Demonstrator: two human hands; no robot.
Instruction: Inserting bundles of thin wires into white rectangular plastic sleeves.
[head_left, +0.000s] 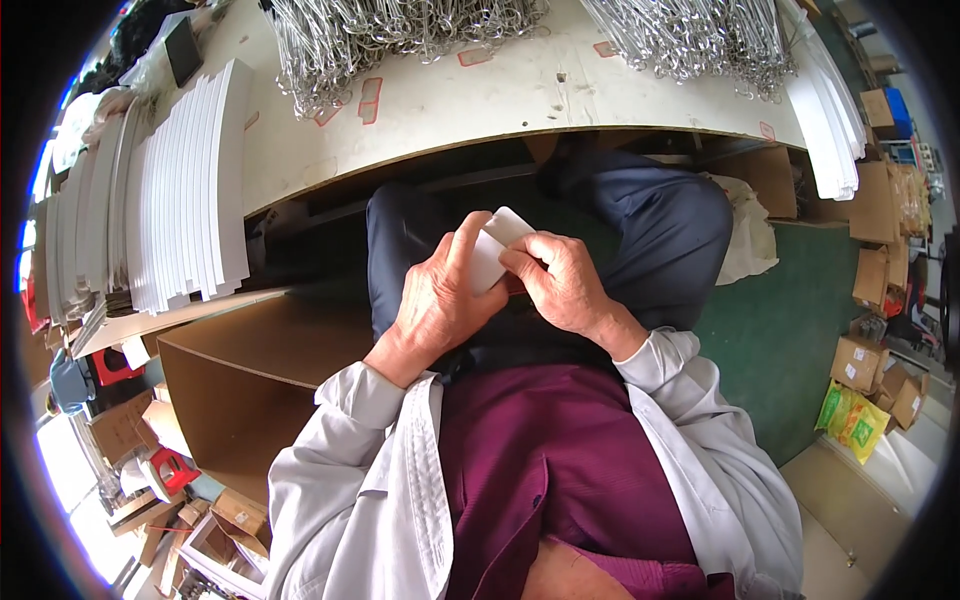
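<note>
Small white box-like piece [487,264] between 2 hands, above lap of dark trousers [665,215], apart from white table [540,108]. Left hand [440,300] clasps its left side, index finger extended; right hand [563,285] pinches right edge, thumb and index close. Best, probably: steady left hold, light right fingertip pressure, avoiding dents. Underside hidden.
</note>
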